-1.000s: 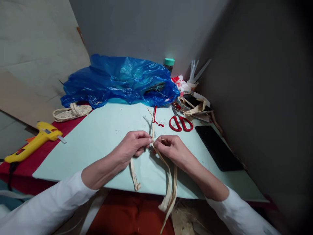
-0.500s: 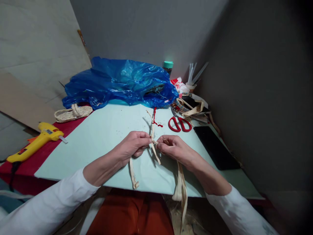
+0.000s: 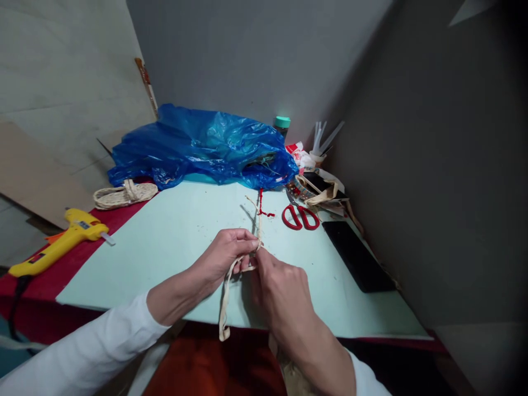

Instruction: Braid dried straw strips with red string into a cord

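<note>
Pale dried fibre strips (image 3: 224,302) form a narrow twisted length that runs up the middle of the pale green board (image 3: 165,236). My left hand (image 3: 231,253) pinches this length near its lower end, and a loose strip hangs from there over the board's front edge. Right beside it, my right hand (image 3: 280,286) is closed on the strips, its fingertips touching those of my left hand; its back hides most of what it grips. A red fuzzy wire (image 3: 261,203) lies beside the far end of the twisted length.
Red-handled scissors (image 3: 300,217) and a black phone-like slab (image 3: 357,256) lie at the right. A yellow glue gun (image 3: 61,242) and a small woven slipper (image 3: 126,194) are at the left. Behind is a blue plastic bag (image 3: 202,146).
My right hand has moved left and turned over against my left hand. The strip that hung below my right hand is now mostly hidden. The view has shifted slightly.
</note>
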A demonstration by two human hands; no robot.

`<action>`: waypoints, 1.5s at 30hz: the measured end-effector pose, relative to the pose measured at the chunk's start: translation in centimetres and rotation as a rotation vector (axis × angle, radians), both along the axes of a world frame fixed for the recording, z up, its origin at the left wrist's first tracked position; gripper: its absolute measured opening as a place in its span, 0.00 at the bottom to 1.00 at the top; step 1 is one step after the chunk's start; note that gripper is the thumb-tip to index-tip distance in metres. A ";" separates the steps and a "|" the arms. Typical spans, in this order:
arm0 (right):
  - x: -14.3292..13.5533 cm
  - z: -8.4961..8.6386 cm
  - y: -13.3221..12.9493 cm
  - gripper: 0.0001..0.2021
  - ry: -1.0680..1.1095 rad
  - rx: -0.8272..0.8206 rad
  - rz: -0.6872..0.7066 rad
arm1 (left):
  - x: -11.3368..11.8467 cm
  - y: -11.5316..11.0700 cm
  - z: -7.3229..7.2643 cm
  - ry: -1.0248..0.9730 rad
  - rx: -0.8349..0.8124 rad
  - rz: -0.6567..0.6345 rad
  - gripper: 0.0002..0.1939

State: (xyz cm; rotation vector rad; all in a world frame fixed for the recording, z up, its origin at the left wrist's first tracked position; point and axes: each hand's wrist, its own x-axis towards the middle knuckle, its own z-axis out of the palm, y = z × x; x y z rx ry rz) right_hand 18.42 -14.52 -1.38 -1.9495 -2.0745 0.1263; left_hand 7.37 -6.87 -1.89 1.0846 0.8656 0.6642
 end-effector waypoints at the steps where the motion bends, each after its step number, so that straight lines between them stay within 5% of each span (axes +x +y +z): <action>1: -0.4 -0.1 -0.1 0.14 -0.051 0.003 -0.014 | -0.2 0.0 0.0 -0.028 -0.015 0.002 0.08; 3: -0.5 0.0 0.0 0.15 -0.036 0.012 0.015 | -0.5 0.0 -0.1 -0.065 -0.028 0.009 0.08; 6: 1.4 0.8 0.6 0.10 0.282 0.068 0.119 | -0.8 0.1 0.0 -0.076 -0.012 0.014 0.07; 9: 4.0 1.2 1.9 0.10 0.631 0.090 0.006 | -0.8 0.1 0.1 -0.115 0.008 -0.030 0.07; 14: 4.7 0.0 3.9 0.16 1.172 -0.439 0.173 | -0.5 -0.1 0.3 -0.074 0.063 -0.075 0.08; 21: 3.5 -0.6 3.9 0.16 1.230 -0.443 0.157 | -0.9 -0.8 1.0 0.028 0.229 -0.118 0.10; 25: 3.9 -1.2 3.8 0.15 1.177 -0.337 0.136 | -1.9 -1.4 2.2 0.435 0.585 -0.068 0.04; 28: 4.0 -1.6 3.5 0.17 1.127 -0.271 0.108 | -2.4 -2.0 2.7 0.689 0.828 -0.051 0.11; 35: 4.0 -1.0 3.1 0.15 1.442 -0.382 0.027 | 0.5 -5.2 1.8 0.824 1.105 -0.141 0.10; 38: 4.3 -0.7 3.0 0.16 1.579 -0.453 0.009 | 0.8 -5.6 2.3 0.824 1.126 -0.200 0.10; 41: 4.6 -0.7 3.0 0.14 1.658 -0.428 0.029 | -0.2 -4.1 3.4 0.671 1.069 -0.097 0.08; 43: 4.7 -0.6 3.1 0.13 1.703 -0.456 0.070 | -0.9 -2.2 3.7 0.583 0.930 0.066 0.11; 45: 4.7 -0.6 3.1 0.12 1.739 -0.490 0.107 | -0.9 -0.3 3.3 0.398 0.719 0.042 0.07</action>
